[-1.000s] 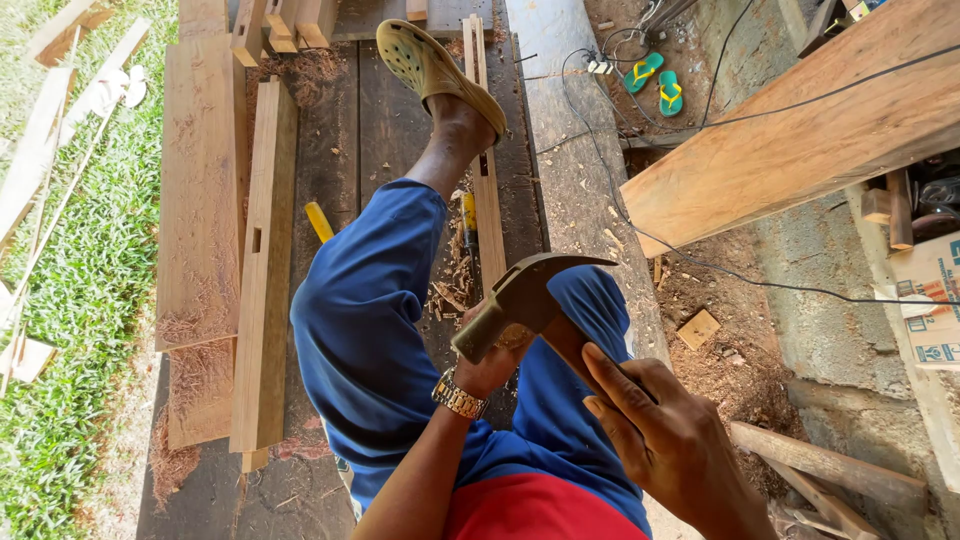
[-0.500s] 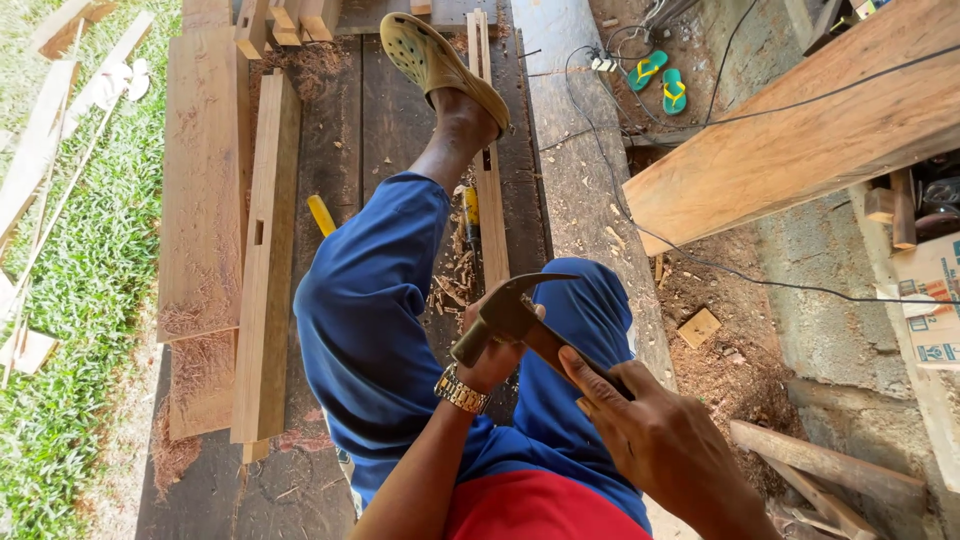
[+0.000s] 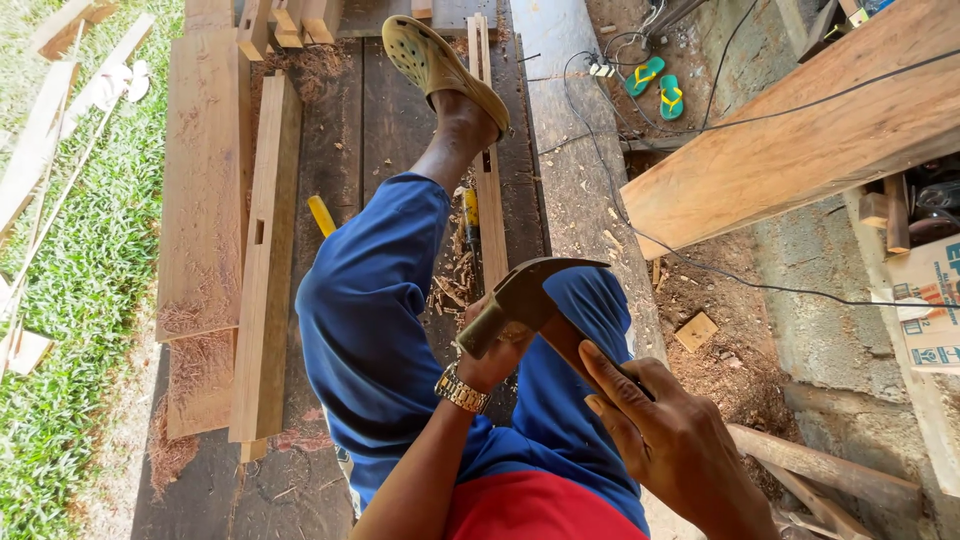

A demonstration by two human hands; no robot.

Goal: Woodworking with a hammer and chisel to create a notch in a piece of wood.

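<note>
Wood shavings [image 3: 455, 285] already litter the bench as the right hand [image 3: 675, 450] grips a raised claw hammer [image 3: 525, 300] above the left hand [image 3: 495, 355], curled low between blue-trousered knees around something hidden, chiselling apparently unfinished.

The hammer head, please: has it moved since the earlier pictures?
Yes. The hammer head dipped toward the left hand, then rose again, judged against the blue knee.

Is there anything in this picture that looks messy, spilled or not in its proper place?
Yes. Wood shavings lie scattered on the dark boards beside the person's leg, and sawdust spreads near the plank with a slot. A pair of green sandals lies loose among cables on the dirt.
</note>
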